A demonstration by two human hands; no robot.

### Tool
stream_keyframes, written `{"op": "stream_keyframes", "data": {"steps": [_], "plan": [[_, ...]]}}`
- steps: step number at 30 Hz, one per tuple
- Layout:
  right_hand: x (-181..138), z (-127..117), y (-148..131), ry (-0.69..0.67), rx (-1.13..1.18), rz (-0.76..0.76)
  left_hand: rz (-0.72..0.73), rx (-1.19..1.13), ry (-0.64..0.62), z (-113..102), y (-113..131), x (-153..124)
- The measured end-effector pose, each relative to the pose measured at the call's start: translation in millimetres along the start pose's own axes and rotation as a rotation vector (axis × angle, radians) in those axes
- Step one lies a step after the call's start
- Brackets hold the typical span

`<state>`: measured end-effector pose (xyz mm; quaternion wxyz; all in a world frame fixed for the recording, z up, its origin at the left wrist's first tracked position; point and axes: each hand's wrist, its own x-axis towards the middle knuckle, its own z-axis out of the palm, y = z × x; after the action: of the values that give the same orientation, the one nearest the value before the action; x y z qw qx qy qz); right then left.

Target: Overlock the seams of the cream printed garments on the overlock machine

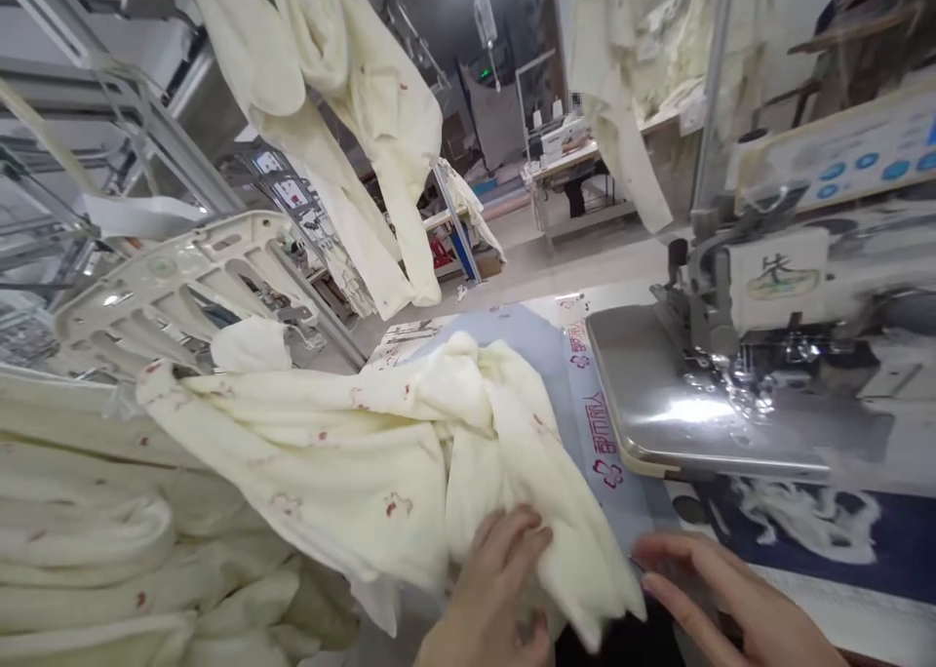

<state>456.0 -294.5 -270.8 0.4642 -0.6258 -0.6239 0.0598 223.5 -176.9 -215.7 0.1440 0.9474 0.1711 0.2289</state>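
Toward 6 o'clock, the left hand (489, 589) lies half-curled on the cream printed fabric (329, 462); the right hand (731, 599) stands open, holding nothing, just beside it, with the sewing machine bed (680, 394) at 2 o'clock.

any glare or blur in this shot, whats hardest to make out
In the head view, light glares off the steel plate, the control panel is blurred, wide-angle distortion bends the rack, and the cloth stays fairly clear.
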Motion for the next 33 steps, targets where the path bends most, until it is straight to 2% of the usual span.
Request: {"op": "stream_keyframes", "data": {"steps": [1, 2, 5, 8, 11, 17, 19, 21, 24, 25, 29, 31, 33], "plan": [[1, -2, 2, 0.016, -0.057, -0.029, -0.049, 0.019, -0.048, 5, 5, -8], [3, -4, 3, 0.03, -0.108, -0.064, -0.106, 0.033, -0.041, 9, 11, -12], [7, -3, 0, 0.011, -0.19, -0.148, -0.231, 0.011, 0.052, 20, 28, -2], [4, 4, -3, -0.044, -0.204, -0.2, -0.2, 0.054, -0.022, 38, 36, 12], [-3, 12, -3, -0.05, -0.24, -0.222, -0.203, 0.083, -0.052, 50, 29, 10], [14, 35, -20, 0.116, -0.306, -0.188, -0.343, -0.185, -0.026, 27, 20, 1], [22, 42, -26, 0.147, -0.31, -0.212, -0.366, -0.223, 0.035, 19, 21, 4], [25, 43, -28, 0.186, -0.311, -0.241, -0.38, -0.259, 0.172, 14, 21, 9], [24, 30, -24, 0.264, -0.325, -0.215, -0.412, -0.308, 0.425, 5, 20, 20], [23, 23, -22, 0.288, -0.333, -0.188, -0.423, -0.325, 0.471, 2, 21, 25], [27, -3, -18, 0.314, -0.308, -0.095, -0.365, -0.398, 0.444, -9, 32, 54], [31, -11, -19, 0.241, -0.237, -0.101, -0.326, -0.389, 0.446, -11, 40, 72], [31, -18, -19, 0.149, -0.165, -0.108, -0.277, -0.305, 0.502, -12, 45, 92]]}}
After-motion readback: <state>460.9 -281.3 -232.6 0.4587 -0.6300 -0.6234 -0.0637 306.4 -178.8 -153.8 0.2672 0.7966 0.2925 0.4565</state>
